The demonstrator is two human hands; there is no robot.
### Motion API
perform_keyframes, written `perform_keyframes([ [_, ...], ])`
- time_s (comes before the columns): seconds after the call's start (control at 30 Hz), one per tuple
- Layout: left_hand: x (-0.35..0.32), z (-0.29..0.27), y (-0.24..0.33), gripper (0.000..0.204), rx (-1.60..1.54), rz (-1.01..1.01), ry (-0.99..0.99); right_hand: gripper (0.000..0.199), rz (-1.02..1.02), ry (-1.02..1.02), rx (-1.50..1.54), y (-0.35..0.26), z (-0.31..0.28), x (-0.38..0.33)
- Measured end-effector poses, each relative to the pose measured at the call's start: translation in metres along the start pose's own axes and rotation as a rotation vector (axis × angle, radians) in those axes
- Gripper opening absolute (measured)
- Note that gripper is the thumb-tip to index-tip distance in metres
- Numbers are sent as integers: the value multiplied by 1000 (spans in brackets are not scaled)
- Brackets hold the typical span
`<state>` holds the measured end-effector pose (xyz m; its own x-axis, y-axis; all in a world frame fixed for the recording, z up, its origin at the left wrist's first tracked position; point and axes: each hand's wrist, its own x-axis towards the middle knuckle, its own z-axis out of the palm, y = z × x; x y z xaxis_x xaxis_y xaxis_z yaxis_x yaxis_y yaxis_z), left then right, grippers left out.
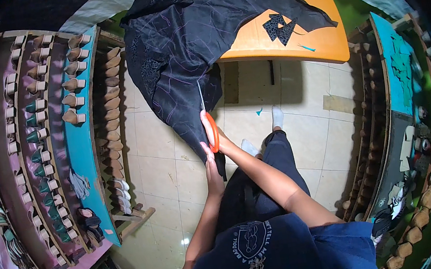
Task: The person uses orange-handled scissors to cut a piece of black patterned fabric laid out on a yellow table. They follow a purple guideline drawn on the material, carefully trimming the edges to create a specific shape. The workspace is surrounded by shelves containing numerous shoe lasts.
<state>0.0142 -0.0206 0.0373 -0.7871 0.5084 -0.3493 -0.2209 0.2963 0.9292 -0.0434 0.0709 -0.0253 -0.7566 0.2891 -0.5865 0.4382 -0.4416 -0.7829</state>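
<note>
My right hand (pixel 221 140) grips scissors (pixel 212 133) by their orange handle, blades pointing away from me. The thin blades lie against a large piece of black fabric (pixel 172 81) marked with purple curved lines and patterned in places. My left hand (pixel 210 159) is right below the scissors with its thumb up, holding the near, narrow end of the fabric; part of its grip is hidden. From an orange table (pixel 317 48) the fabric drapes down toward me over the floor. Whether the blades are apart is hard to make out.
Cut patterned pieces (pixel 280 29) and a small teal tool (pixel 306 48) lie on the table. Racks of shoe lasts (pixel 74 84) stand at left. More lasts (pixel 419 217) and a teal board (pixel 396 66) are at right. My feet (pixel 277 117) rest on the tiled floor.
</note>
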Motion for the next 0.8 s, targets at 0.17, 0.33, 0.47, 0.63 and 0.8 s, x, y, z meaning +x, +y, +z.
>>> perform_keyframes([
  [0.17, 0, 0, 1, 56, 12, 11, 3, 87, -49, 83, 39, 16, 8, 14],
  [0.33, -1, -3, -1, 56, 19, 14, 9, 88, -15, 69, 63, 8, 10, 15],
  [0.47, -1, -3, -2, 55, 33, 21, -2, 90, 20, 32, 69, 8, 8, 20],
  [0.63, -2, -4, -6, 54, 50, 29, -1, 91, -47, 24, 119, 14, 10, 30],
  [0.8, -2, -7, -13, 54, 79, 56, 5, 90, -112, 33, 90, 20, 9, 37],
])
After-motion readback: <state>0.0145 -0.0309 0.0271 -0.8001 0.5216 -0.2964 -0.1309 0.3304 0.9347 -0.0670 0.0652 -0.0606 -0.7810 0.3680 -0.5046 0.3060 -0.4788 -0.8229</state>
